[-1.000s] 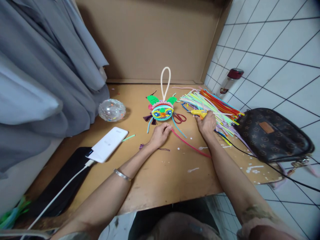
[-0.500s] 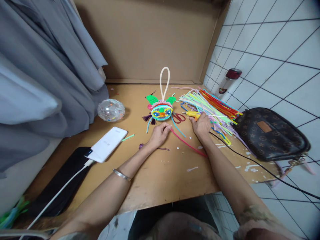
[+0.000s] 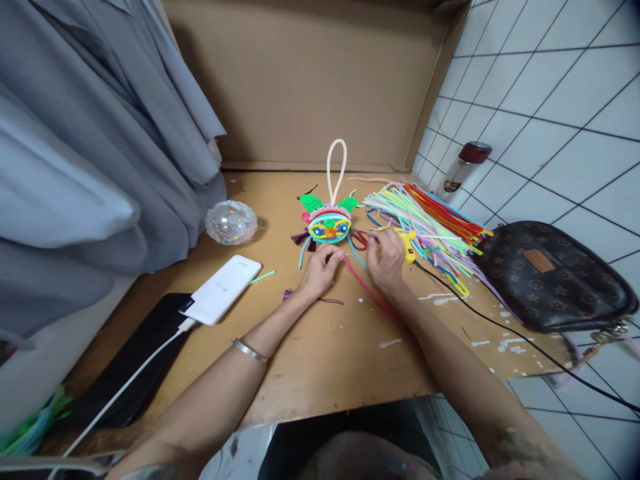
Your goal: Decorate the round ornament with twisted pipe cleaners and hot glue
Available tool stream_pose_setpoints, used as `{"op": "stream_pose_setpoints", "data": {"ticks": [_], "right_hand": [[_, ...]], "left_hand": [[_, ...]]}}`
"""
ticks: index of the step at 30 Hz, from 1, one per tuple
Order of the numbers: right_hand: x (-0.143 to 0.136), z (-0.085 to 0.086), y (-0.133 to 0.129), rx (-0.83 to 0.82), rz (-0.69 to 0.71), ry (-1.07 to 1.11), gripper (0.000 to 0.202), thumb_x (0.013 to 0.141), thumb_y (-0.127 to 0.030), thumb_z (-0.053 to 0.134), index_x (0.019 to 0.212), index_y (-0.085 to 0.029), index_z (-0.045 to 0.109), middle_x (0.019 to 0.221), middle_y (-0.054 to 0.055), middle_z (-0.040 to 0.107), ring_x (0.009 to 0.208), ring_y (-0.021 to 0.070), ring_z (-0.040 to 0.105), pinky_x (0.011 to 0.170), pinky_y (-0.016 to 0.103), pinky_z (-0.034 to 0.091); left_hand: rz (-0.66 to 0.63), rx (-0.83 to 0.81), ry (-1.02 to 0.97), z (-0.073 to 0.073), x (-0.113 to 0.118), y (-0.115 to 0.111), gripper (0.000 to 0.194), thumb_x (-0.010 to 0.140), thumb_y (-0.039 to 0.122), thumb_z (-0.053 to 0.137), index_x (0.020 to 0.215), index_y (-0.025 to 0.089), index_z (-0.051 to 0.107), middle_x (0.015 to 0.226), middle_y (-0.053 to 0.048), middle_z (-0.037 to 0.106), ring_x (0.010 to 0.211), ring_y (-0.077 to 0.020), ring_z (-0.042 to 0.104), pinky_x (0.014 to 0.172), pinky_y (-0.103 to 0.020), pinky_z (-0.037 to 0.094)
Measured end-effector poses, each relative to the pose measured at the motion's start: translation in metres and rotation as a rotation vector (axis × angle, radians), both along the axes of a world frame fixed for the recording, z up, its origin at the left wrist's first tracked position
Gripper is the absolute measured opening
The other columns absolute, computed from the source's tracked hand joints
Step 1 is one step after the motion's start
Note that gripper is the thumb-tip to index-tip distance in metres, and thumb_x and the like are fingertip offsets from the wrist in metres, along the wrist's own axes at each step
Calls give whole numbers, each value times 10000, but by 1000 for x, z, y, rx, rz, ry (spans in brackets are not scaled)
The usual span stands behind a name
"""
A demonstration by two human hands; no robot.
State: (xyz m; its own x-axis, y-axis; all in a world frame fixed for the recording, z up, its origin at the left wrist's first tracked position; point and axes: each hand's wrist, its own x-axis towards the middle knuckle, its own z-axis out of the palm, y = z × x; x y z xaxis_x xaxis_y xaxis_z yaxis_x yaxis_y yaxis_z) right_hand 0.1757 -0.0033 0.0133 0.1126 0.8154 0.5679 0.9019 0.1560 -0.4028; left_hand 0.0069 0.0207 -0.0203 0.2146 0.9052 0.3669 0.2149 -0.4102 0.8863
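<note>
Head view: right hand [image 3: 384, 260] grips yellow glue gun [image 3: 407, 244], its nozzle hidden behind the fingers; black cord [image 3: 500, 327] runs off frame at right. Left hand [image 3: 320, 270] curled, pinching the red pipe cleaner [image 3: 367, 288] just below the pipe-cleaner mask [image 3: 329, 225]; fingertips hard to make out. Versus 0.5 s ago, the right hand and gun have come left off the pipe-cleaner pile [image 3: 430, 223], nearer the mask.

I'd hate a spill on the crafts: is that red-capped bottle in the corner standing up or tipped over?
Tilted. The bottle leans against the tiled wall behind the pipe cleaners, red cap on top.
</note>
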Motion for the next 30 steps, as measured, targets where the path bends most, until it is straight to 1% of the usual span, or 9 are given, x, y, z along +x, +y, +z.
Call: {"op": "stream_pose_setpoints", "data": {"ticks": [3,6,10,12,16,19,21,26,30], "right_hand": [[-25,-6,-11,-18,118,63,301,969,-257,395,1087,-174,659,1120,145,715,1075,244,643,999,364,468],[-39,-12,-17,-155,140,142,271,957,-290,467,1131,-169,636,1067,127,742,981,235,685,901,342,511],[-38,-13,-16,-375,171,185,211,975,-267,449,987,-187,643,894,74,752,797,202,683,745,292,494],[-35,-10,-14,-427,193,176,227,985,-257,427,966,-194,645,854,56,745,756,189,672,706,273,473],[-34,-3,-17,-370,111,39,243,990,-259,422,995,-212,660,922,67,761,826,204,686,700,269,438],[-41,-3,-23,-302,64,-97,259,997,-272,417,1003,-210,668,912,83,760,813,212,680,666,274,399],[-45,-7,-27,-251,76,-163,289,1014,-274,391,991,-197,669,885,94,751,778,210,668,644,281,376],[-51,-21,-28,-93,171,-262,343,1053,-245,350,908,-191,656,826,90,724,746,181,638,643,278,364],[-49,-25,-26,-51,181,-280,339,1065,-253,382,861,-194,647,816,91,714,764,184,636,660,285,362]], "left_hand": [[-4,-37,-23,-1,0,-2,278,921,411,515,744,199,544,718,-5,569,734,-165,517,737,-288,446],[1,-68,-22,-1,-1,-3,317,923,461,504,744,200,529,703,1,557,712,-161,499,704,-279,424],[24,-77,4,1,-3,-4,316,923,452,503,731,201,515,688,10,540,702,-154,485,698,-271,408],[21,-74,18,2,-3,-4,291,926,409,501,724,200,511,685,11,538,700,-153,488,697,-270,408],[45,-49,42,5,-1,-5,251,922,339,506,713,201,516,699,1,573,725,-161,519,720,-278,428],[95,-34,22,6,2,-7,238,921,337,503,727,203,534,734,-15,608,766,-172,548,766,-287,450],[129,-52,-17,4,4,-9,248,921,362,503,733,205,537,735,-15,608,764,-171,553,769,-287,456],[175,-154,-153,-4,9,-14,292,927,416,509,727,204,527,692,3,574,704,-150,531,705,-269,465],[189,-232,-275,-9,15,-15,317,917,444,546,712,203,521,643,18,541,646,-135,510,638,-257,454]]}}
